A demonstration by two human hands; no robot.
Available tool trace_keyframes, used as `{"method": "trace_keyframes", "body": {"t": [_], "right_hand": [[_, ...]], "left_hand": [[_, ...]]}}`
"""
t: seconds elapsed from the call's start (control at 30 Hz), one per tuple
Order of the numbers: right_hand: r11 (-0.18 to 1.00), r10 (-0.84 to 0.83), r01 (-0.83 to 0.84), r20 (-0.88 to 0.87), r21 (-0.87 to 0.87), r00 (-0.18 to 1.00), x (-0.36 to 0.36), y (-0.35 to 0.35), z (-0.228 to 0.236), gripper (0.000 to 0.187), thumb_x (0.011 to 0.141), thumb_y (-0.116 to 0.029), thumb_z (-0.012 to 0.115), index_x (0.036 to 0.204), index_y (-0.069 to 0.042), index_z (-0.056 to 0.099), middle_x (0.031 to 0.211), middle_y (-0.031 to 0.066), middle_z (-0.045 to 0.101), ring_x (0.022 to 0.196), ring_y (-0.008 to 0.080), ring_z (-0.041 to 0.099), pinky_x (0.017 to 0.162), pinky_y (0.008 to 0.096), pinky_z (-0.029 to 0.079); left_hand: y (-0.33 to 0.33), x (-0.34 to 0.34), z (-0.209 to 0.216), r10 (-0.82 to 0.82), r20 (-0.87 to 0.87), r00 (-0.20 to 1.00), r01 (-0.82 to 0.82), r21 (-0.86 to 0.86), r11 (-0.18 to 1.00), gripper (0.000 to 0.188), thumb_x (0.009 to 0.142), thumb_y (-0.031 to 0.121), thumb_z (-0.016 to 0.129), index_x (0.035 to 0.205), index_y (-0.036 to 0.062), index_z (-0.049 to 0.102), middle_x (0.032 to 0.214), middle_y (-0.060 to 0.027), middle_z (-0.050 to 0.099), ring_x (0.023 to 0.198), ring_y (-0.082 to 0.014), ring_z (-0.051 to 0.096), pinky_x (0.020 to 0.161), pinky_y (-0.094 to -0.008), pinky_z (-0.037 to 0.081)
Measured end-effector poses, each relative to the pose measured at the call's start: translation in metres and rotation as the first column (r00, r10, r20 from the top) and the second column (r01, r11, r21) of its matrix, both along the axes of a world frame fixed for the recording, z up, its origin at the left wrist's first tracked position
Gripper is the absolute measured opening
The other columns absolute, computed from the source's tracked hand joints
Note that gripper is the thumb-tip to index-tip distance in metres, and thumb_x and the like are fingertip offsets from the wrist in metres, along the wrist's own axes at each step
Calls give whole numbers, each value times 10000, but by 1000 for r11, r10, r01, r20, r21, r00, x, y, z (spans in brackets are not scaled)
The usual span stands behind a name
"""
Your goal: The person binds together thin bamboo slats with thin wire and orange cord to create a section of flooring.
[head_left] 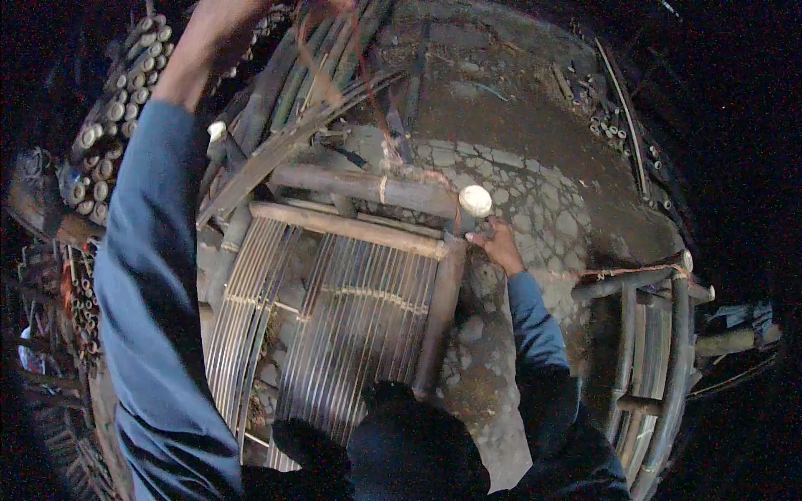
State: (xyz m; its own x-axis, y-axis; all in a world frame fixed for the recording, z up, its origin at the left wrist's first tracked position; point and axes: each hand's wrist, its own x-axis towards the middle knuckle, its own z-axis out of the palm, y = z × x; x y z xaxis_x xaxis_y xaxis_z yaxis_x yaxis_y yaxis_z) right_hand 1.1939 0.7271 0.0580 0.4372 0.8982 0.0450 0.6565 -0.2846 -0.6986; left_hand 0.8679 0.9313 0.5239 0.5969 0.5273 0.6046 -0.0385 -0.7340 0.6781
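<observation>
My left arm stretches up along the left side, and my left hand is mostly cut off by the top edge. A thin reddish cord runs from its fingers down toward a dark bamboo pole. The cord wraps round the pole near its right end, beside a pale cut face. My right hand is just below that face, at the frame's corner joint, thumb and forefinger apart. Below the pole is a bamboo bench with narrow slats and a round front rail.
Long bamboo poles and a split length lie beyond the bench. Stacked bamboo ends line the left. A second bamboo frame stands at right, an orange cord along its top. The floor is stone-set.
</observation>
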Motion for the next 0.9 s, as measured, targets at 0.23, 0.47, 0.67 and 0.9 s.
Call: {"method": "trace_keyframes", "body": {"t": [0.23, 0.47, 0.67, 0.9], "right_hand": [[993, 114, -74, -601, 91, 791, 34, -43, -20, 167, 896, -181, 746, 908, -29, 679, 762, 16, 638, 676, 97, 569, 624, 283, 481], [992, 83, -30, -456, 123, 886, -26, -83, 168, 175, 955, -166, 679, 862, -17, 684, 658, -28, 573, 591, 57, 486, 565, 243, 403], [965, 263, -233, -386, 123, 884, -53, -90, 279, 236, 986, -242, 649, 889, -33, 703, 694, -43, 584, 589, 40, 459, 542, 228, 369], [933, 328, -212, -447, 291, 832, -77, -63, 325, 202, 976, -215, 655, 886, -36, 686, 732, -33, 627, 543, 30, 428, 495, 204, 330]], "left_hand": [[32, 20, -123, 622, -594, 510, -216, 612, 761, 727, 784, 403, 783, 1438, 248, 507, 1494, -147, 438, 1396, -373, 392, 1071, -606, 385], [-26, -15, -226, 383, -433, 816, -209, 397, 894, 554, 841, 213, 742, 1357, 124, 561, 1418, -141, 516, 1332, -352, 478, 1094, -487, 404], [-88, 41, -221, -182, -29, 983, 184, 138, 973, 476, 899, 174, 688, 1346, 70, 564, 1354, -148, 588, 1310, -301, 519, 1100, -427, 410], [-114, 56, -187, -583, 10, 813, 505, -512, 695, 240, 935, 263, 687, 997, 33, 708, 900, -20, 710, 730, -110, 649, 658, -265, 553]]}}
